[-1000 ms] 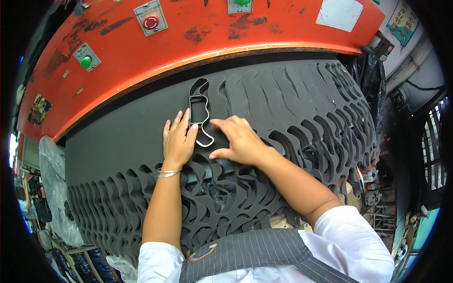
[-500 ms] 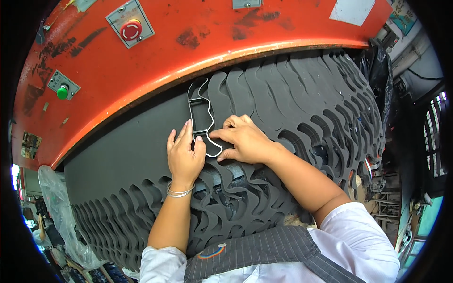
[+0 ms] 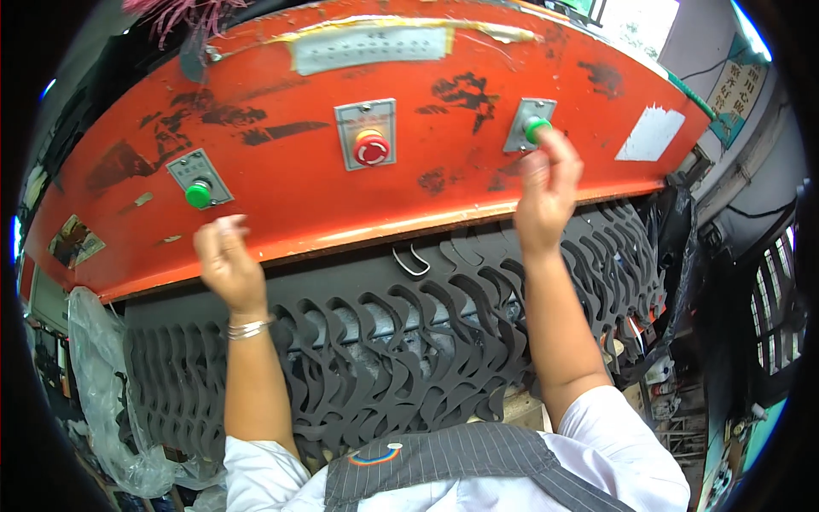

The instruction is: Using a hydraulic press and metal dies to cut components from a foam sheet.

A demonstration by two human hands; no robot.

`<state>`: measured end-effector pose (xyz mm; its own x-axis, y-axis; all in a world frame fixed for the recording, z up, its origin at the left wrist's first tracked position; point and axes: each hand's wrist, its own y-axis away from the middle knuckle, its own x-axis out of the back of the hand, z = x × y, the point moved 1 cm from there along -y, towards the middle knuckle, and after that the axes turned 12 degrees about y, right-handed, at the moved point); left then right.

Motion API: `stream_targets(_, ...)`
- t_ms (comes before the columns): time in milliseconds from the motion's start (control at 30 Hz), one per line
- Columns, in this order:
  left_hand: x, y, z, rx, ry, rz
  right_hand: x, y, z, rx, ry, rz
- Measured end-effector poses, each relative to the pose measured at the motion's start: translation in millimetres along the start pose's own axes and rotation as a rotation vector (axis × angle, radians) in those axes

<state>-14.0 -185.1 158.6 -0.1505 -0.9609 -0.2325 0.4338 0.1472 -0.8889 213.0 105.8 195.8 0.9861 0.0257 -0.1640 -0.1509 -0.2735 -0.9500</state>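
Reaching up with both arms, I have my left hand [image 3: 230,266] left of the frame's centre, just below a green button [image 3: 198,194]; its fingers are loosely curled, with nothing visible in them. My right hand [image 3: 546,205], right of centre in the upper half, is free of any grasp, its raised finger at a second green button [image 3: 537,128]; blur keeps me from telling whether I press it. Between the two, in the upper middle, a red button [image 3: 372,149] sits on the same orange-red panel [image 3: 299,200]. Near the centre of the frame, the curved end of a metal strip [image 3: 413,272] lies on a dark grey sheet [image 3: 328,277], the rest hidden behind the panel's lower edge. Below, across the middle, run wavy cut remnants [image 3: 384,375] of the same dark grey. Silver bangles [image 3: 248,329] circle my left wrist.
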Motion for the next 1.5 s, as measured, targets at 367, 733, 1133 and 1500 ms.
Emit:
stream_targets(367,66.3,34.6,48.8,0.668,0.158,-0.792,38.0,33.9,7.9,0.126,0.33,-0.182)
stream_targets(733,136.7,190.4,102.8,1.623,0.05,-1.19,177.1,215.7,-95.2,0.04,0.163,-1.444)
stream_targets(1133,108.1,202.9,117.1,0.238,-0.51,-1.237,117.4,223.2,-106.4,0.279,0.444,-1.493)
stream_targets(1500,74.6,174.2,78.9,0.284,-0.733,-1.132,62.6,231.9,-83.2,0.226,0.574,-1.245)
